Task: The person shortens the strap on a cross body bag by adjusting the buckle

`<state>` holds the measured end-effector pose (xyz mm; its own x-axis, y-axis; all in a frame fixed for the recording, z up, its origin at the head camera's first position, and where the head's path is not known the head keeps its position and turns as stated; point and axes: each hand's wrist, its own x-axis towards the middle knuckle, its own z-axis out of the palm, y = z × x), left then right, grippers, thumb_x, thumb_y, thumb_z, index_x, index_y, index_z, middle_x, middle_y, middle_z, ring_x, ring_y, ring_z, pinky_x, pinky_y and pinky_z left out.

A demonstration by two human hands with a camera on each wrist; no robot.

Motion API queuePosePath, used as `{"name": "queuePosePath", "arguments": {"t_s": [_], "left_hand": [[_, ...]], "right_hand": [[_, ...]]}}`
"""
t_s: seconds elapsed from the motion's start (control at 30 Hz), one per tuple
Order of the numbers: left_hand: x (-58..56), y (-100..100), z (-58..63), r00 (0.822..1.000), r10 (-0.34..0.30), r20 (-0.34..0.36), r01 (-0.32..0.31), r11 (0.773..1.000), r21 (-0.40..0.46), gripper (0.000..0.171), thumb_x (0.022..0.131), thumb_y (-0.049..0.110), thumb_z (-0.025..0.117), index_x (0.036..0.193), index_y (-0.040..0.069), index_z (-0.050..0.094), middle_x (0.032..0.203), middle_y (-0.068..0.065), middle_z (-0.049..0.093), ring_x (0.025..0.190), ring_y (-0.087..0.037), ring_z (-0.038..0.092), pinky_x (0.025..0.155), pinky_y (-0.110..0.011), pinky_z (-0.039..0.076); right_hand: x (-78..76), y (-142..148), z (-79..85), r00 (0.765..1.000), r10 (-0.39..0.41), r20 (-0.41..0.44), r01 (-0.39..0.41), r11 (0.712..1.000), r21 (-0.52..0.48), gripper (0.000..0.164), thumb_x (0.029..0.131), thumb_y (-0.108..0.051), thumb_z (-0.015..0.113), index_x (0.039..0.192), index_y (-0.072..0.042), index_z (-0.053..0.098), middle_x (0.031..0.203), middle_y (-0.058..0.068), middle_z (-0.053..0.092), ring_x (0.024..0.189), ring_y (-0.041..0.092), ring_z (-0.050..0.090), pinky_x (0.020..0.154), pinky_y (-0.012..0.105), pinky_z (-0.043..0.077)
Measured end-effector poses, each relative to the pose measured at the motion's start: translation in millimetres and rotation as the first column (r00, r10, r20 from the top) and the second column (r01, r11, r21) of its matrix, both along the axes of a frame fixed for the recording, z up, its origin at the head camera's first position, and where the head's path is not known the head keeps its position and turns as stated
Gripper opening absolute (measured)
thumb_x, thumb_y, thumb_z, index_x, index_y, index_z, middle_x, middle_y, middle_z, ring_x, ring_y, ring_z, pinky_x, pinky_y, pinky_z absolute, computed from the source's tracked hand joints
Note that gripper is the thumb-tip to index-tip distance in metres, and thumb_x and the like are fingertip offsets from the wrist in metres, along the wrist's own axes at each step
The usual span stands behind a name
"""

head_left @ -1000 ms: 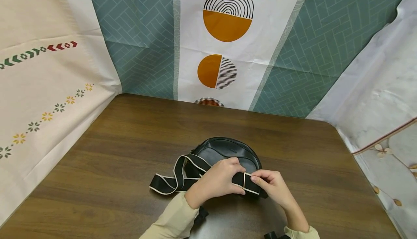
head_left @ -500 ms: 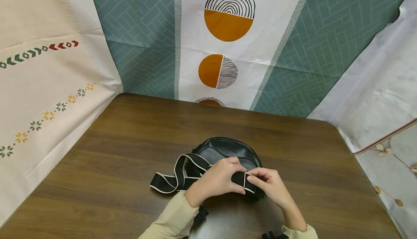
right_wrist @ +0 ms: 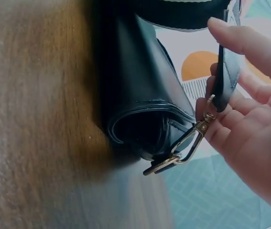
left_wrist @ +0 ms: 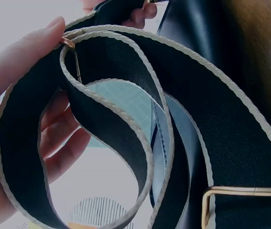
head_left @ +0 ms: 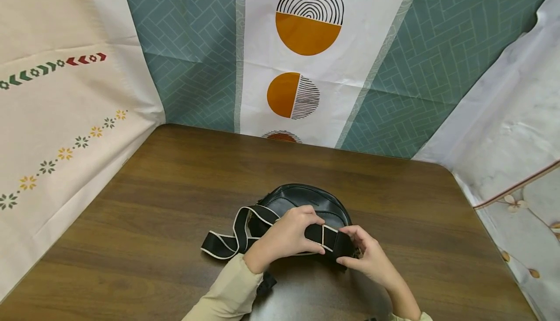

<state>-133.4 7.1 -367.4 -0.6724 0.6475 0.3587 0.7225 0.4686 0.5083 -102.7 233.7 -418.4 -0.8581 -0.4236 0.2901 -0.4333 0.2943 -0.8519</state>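
A black handbag (head_left: 302, 198) with a curved top lies on the table, its wide black strap (head_left: 245, 231) with pale edging looped in front of it. My left hand (head_left: 284, 233) grips the strap across its width beside the thin gold slider (head_left: 323, 236). In the left wrist view, the strap curls into loops by the thumb, and a gold rectangular buckle (left_wrist: 250, 191) sits on it. My right hand (head_left: 371, 258) holds the leather end tab (right_wrist: 227, 78) of the strap between thumb and fingers. A gold snap hook (right_wrist: 198, 133) joins that tab to the bag's side.
The brown wooden table (head_left: 192, 175) extends around the bag on all sides. Patterned cloths stand behind it, with a green and white cloth (head_left: 188, 58) at the back and pale cloths at both sides.
My right hand has shifted from pinching the strap beside the slider to holding its end tab, fingers spread wider. My left hand and the slider have moved slightly left and up.
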Motion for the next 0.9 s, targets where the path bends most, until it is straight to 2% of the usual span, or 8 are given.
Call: {"name": "queuePosePath", "arguments": {"t_s": [0.1, 0.3, 0.5, 0.63, 0.73, 0.9], "left_hand": [[0.1, 0.7, 0.1, 1.000, 0.014, 0.005, -0.014, 1.000, -0.018, 0.045, 0.063, 0.031, 0.080, 0.097, 0.004, 0.068, 0.085, 0.000, 0.056, 0.076, -0.010, 0.053, 0.070, -0.015, 0.040], [0.7, 3.8, -0.4, 1.000, 0.024, 0.020, -0.022, 0.998, -0.053, 0.045, 0.064, 0.032, 0.080, 0.098, 0.005, 0.068, 0.086, 0.001, 0.056, 0.076, -0.008, 0.052, 0.069, -0.014, 0.040], [2.2, 8.9, -0.9, 1.000, 0.010, -0.002, -0.011, 0.997, -0.072, 0.042, 0.063, 0.031, 0.080, 0.095, 0.006, 0.068, 0.084, 0.003, 0.054, 0.075, -0.007, 0.053, 0.070, -0.013, 0.040], [3.2, 12.0, -1.3, 1.000, 0.020, -0.014, -0.021, 0.994, -0.105, 0.042, 0.063, 0.033, 0.080, 0.094, 0.007, 0.068, 0.084, 0.003, 0.054, 0.074, -0.006, 0.053, 0.069, -0.013, 0.040], [3.7, 14.6, -2.3, 1.000, 0.019, -0.017, -0.021, 0.990, -0.142, 0.043, 0.063, 0.034, 0.080, 0.095, 0.008, 0.068, 0.085, 0.004, 0.054, 0.076, -0.006, 0.054, 0.069, -0.014, 0.040], [4.3, 18.1, -4.7, 0.999, 0.001, -0.050, -0.010, 0.980, -0.198, 0.045, 0.063, 0.036, 0.079, 0.097, 0.009, 0.068, 0.085, 0.004, 0.054, 0.077, -0.006, 0.055, 0.069, -0.013, 0.041]], "right_hand": [[0.7, 0.8, -1.4, 0.999, -0.006, -0.045, 0.005, 1.000, -0.016, 0.051, 0.068, 0.006, 0.072, 0.114, 0.003, 0.050, 0.092, 0.010, 0.058, 0.078, 0.012, 0.055, 0.063, 0.025, 0.047], [-0.9, 1.6, -4.1, 0.989, 0.032, -0.143, -0.041, 0.997, -0.066, 0.054, 0.065, 0.013, 0.072, 0.114, 0.009, 0.051, 0.100, 0.012, 0.058, 0.083, 0.013, 0.055, 0.067, 0.022, 0.047], [-2.2, 0.8, -5.3, 0.986, 0.057, -0.159, -0.070, 0.995, -0.075, 0.054, 0.065, 0.013, 0.071, 0.115, 0.010, 0.052, 0.103, 0.015, 0.057, 0.087, 0.014, 0.054, 0.068, 0.021, 0.046], [-2.3, -0.5, -5.2, 0.982, 0.067, -0.174, -0.082, 0.993, -0.081, 0.054, 0.063, 0.017, 0.070, 0.114, 0.011, 0.052, 0.100, 0.015, 0.057, 0.083, 0.015, 0.054, 0.065, 0.023, 0.046], [-1.2, -3.3, -1.4, 0.979, 0.082, -0.186, -0.100, 0.991, -0.089, 0.054, 0.061, 0.019, 0.069, 0.112, 0.013, 0.052, 0.097, 0.016, 0.057, 0.078, 0.017, 0.052, 0.063, 0.025, 0.045], [4.6, -12.1, 14.4, 0.973, 0.115, -0.201, -0.137, 0.986, -0.098, 0.052, 0.062, 0.020, 0.068, 0.111, 0.014, 0.052, 0.095, 0.016, 0.057, 0.076, 0.018, 0.051, 0.061, 0.026, 0.044]]}}
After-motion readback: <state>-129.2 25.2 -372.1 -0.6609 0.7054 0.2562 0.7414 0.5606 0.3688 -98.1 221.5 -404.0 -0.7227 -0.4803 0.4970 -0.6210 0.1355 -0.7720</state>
